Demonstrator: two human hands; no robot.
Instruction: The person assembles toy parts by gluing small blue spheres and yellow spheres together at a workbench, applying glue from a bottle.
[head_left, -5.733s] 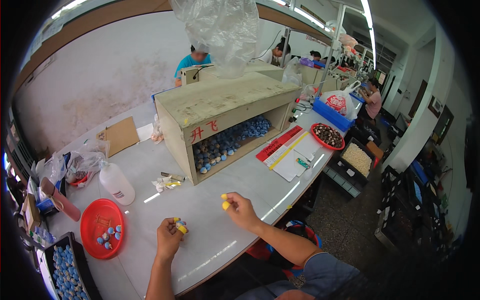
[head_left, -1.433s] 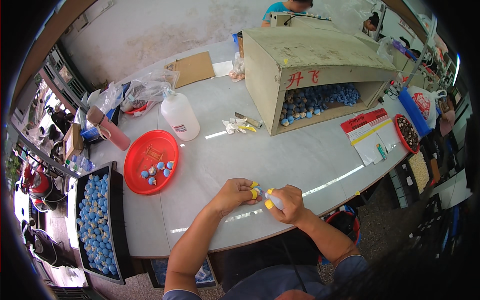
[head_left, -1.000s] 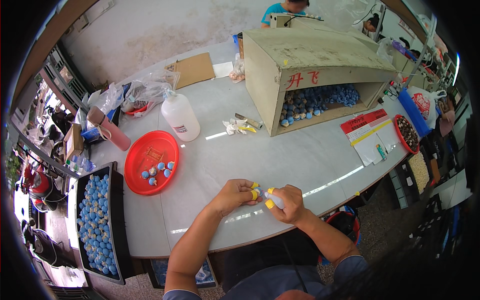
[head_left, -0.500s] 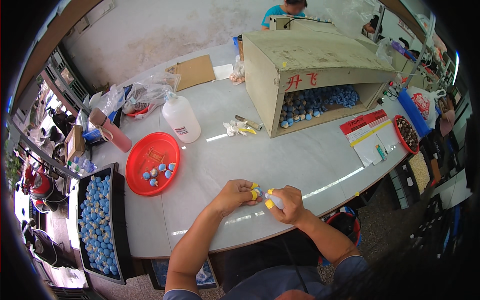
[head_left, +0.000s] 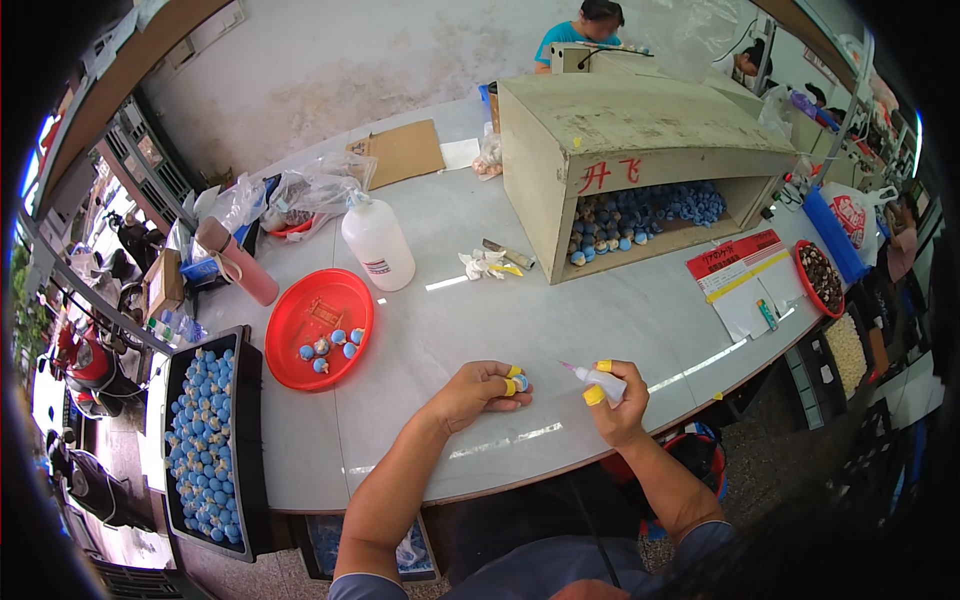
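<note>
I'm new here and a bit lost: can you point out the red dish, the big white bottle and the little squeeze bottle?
red dish [head_left: 300,312], head view, bare floor of the dish
big white bottle [head_left: 380,248], head view, middle of its body
little squeeze bottle [head_left: 604,381], head view, its white body, in the right hand

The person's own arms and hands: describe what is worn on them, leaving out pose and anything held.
Both forearms are bare to above the elbow. The left hand wears yellow rubber finger cots on two fingertips; the right hand has the same yellow cots on the thumb and a finger. Blue-grey short sleeves show at the lower edge. No gloves, watch or rings can be made out.
</note>
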